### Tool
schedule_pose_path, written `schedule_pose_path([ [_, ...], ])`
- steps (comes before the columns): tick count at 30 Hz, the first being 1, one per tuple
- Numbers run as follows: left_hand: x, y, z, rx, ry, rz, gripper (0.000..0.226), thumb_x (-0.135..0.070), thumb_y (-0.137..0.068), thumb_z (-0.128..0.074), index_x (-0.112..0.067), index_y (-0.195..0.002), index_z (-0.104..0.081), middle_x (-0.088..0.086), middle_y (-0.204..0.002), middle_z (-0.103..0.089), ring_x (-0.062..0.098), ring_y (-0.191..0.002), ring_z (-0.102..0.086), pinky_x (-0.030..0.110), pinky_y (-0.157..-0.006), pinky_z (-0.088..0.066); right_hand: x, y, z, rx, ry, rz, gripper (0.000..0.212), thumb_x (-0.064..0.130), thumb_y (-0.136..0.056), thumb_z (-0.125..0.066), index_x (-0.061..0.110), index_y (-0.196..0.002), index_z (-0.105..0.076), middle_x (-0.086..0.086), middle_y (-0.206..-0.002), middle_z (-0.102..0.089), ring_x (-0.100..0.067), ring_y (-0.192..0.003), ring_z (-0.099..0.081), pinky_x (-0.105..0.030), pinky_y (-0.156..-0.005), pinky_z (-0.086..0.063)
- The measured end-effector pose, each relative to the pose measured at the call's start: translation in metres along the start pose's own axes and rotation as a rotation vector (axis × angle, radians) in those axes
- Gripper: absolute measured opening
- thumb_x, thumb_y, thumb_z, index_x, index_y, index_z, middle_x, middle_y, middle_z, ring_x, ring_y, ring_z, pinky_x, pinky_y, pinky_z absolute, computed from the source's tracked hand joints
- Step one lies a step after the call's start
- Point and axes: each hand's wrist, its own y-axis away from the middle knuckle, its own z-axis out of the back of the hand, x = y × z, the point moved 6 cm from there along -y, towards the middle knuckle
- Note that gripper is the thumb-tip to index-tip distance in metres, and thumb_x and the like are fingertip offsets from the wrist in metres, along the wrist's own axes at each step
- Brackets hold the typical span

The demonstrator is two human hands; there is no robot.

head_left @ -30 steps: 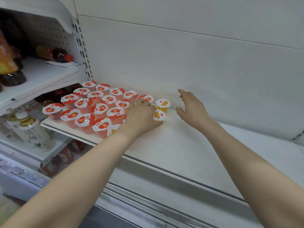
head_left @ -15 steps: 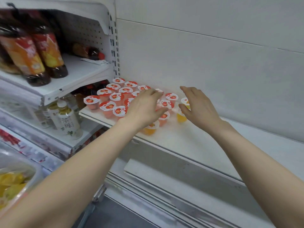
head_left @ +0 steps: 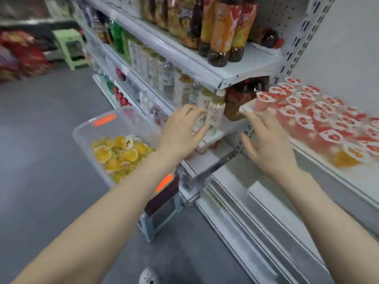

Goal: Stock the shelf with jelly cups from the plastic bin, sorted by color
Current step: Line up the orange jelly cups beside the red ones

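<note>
Both hands are in the air with nothing in them. The left hand hovers just past the right-hand rim of the plastic bin, palm down, fingers loosely spread and a little bent, thumb out to the side. The right hand hangs further right of the bin, also palm down, its fingers fanned and nearly straight. Neither touches a cup or the bin.

The clear bin stands on the grey floor, with orange labels on its walls. Inside it lies a loose heap of yellow jelly cups, some upright and some tipped over.

Well to the right of the bin and higher up, the white shelf carries a packed block of red jelly cups in rows, lids up. At the block's near edge sit a few orange-yellow cups; motion blur hides exactly how many.

Just behind the bin's right side, pale tea bottles stand on a lower ledge, partly covered by the left hand's fingers. Above them, dark juice bottles with orange wrappers fill a higher ledge. Far behind the bin, across the floor, stands a light green stool.
</note>
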Motion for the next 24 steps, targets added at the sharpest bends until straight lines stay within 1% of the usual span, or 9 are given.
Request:
schedule_pose_path([
  [2,0.053,0.03,0.014,0.041,-0.04,0.103,0.038,-0.035,-0.089,-0.062,-0.019,-0.124,-0.06,0.002,-0.115,-0.059,0.023,-0.109,-0.055,0.035,-0.091,-0.044,0.038,-0.007,-0.037,0.044,-0.065,0.033,0.051,0.02,-0.09,-0.062,0.005,-0.137,-0.051,-0.014,-0.13,-0.056,-0.032,-0.119,-0.051,-0.041,-0.099,-0.043],
  [6,0.15,0.088,0.037,0.104,-0.105,0.33,0.039,-0.036,-0.09,-0.062,-0.02,-0.125,-0.06,0.0,-0.118,-0.06,0.023,-0.111,-0.054,0.035,-0.093,-0.042,0.104,-0.018,-0.11,0.15,-0.182,0.111,0.048,0.018,-0.09,-0.064,0.003,-0.134,-0.053,-0.015,-0.126,-0.058,-0.033,-0.113,-0.054,-0.043,-0.097,-0.046],
  [9,0.206,0.119,0.047,0.14,-0.134,0.471,0.038,-0.032,-0.089,-0.064,-0.018,-0.124,-0.061,0.003,-0.119,-0.061,0.025,-0.114,-0.053,0.037,-0.095,-0.041,0.141,-0.026,-0.16,0.261,-0.242,0.16,0.048,0.022,-0.088,-0.06,0.004,-0.132,-0.055,-0.014,-0.125,-0.059,-0.033,-0.112,-0.056,-0.043,-0.095,-0.049],
  [11,0.235,0.131,0.049,0.15,-0.143,0.531,0.037,-0.029,-0.088,-0.065,-0.018,-0.124,-0.062,0.004,-0.118,-0.061,0.027,-0.114,-0.053,0.039,-0.095,-0.042,0.16,-0.034,-0.194,0.339,-0.26,0.199,0.048,0.023,-0.085,-0.061,0.006,-0.13,-0.057,-0.012,-0.122,-0.061,-0.032,-0.109,-0.058,-0.041,-0.093,-0.048],
  [13,0.256,0.135,0.049,0.149,-0.149,0.569,0.037,-0.025,-0.087,-0.066,-0.018,-0.123,-0.062,0.005,-0.116,-0.062,0.028,-0.112,-0.055,0.039,-0.095,-0.043,0.174,-0.046,-0.228,0.44,-0.28,0.219,0.051,0.019,-0.082,-0.068,0.009,-0.13,-0.057,-0.01,-0.122,-0.061,-0.032,-0.11,-0.058,-0.041,-0.094,-0.048],
  [17,0.29,0.127,0.043,0.163,-0.172,0.612,0.033,-0.025,-0.09,-0.065,-0.014,-0.121,-0.063,0.009,-0.112,-0.062,0.031,-0.108,-0.056,0.038,-0.092,-0.042,0.197,-0.07,-0.3,0.622,-0.291,0.266,0.055,0.016,-0.082,-0.069,0.01,-0.134,-0.054,-0.011,-0.125,-0.058,-0.031,-0.114,-0.056,-0.038,-0.093,-0.046],
  [20,0.316,0.114,0.033,0.186,-0.187,0.636,0.035,-0.025,-0.091,-0.063,-0.013,-0.124,-0.061,0.008,-0.116,-0.06,0.03,-0.112,-0.053,0.035,-0.095,-0.039,0.21,-0.087,-0.358,0.747,-0.269,0.275,0.058,0.016,-0.083,-0.069,0.011,-0.137,-0.051,-0.011,-0.129,-0.057,-0.033,-0.118,-0.054,-0.04,-0.099,-0.044],
  [22,0.321,0.108,0.025,0.202,-0.189,0.613,0.035,-0.024,-0.091,-0.063,-0.013,-0.124,-0.061,0.008,-0.117,-0.06,0.029,-0.113,-0.052,0.035,-0.095,-0.039,0.216,-0.09,-0.384,0.799,-0.249,0.29,0.058,0.016,-0.084,-0.067,0.013,-0.139,-0.05,-0.011,-0.132,-0.055,-0.034,-0.118,-0.054,-0.044,-0.099,-0.045],
  [24,0.332,0.103,0.018,0.212,-0.194,0.618,0.036,-0.024,-0.09,-0.064,-0.013,-0.124,-0.061,0.008,-0.118,-0.06,0.03,-0.113,-0.053,0.036,-0.096,-0.04,0.223,-0.097,-0.41,0.821,-0.255,0.297,0.056,0.015,-0.085,-0.063,0.014,-0.139,-0.05,-0.011,-0.133,-0.054,-0.034,-0.119,-0.053,-0.044,-0.096,-0.047],
])
